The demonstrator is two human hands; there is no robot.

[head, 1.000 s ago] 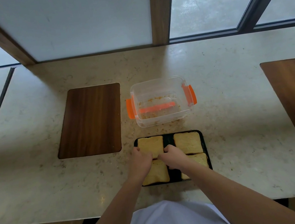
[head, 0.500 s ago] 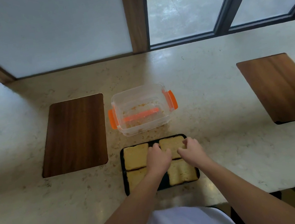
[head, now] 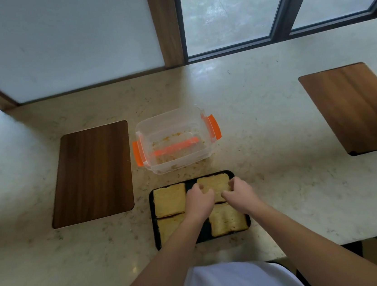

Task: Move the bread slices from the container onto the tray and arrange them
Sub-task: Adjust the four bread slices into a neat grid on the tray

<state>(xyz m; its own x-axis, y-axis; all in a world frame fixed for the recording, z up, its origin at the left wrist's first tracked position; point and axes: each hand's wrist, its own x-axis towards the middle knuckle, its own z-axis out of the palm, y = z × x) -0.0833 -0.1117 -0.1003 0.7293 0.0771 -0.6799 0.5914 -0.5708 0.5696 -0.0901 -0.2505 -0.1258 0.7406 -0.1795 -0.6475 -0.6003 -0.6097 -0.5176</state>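
Note:
A black tray [head: 155, 227] lies near the counter's front edge with several bread slices on it. The far left slice [head: 169, 200] and near right slice [head: 227, 221] show fully; the near left slice [head: 169, 228] is partly under my forearm. Both hands rest on the far right slice [head: 214, 184]: my left hand [head: 198, 200] pinches its left edge, my right hand [head: 237, 191] its right edge. The clear plastic container [head: 175, 142] with orange clips stands just behind the tray and holds only crumbs.
A dark wooden board [head: 91, 173] lies left of the tray and container. Another wooden board [head: 354, 108] lies at the far right. Crumbs are scattered on the pale stone counter [head: 266, 145]. Windows run along the back edge.
Both hands moved from the tray's middle to the far right slice and now hold its edges. The camera shifted, so the scene sits differently in frame.

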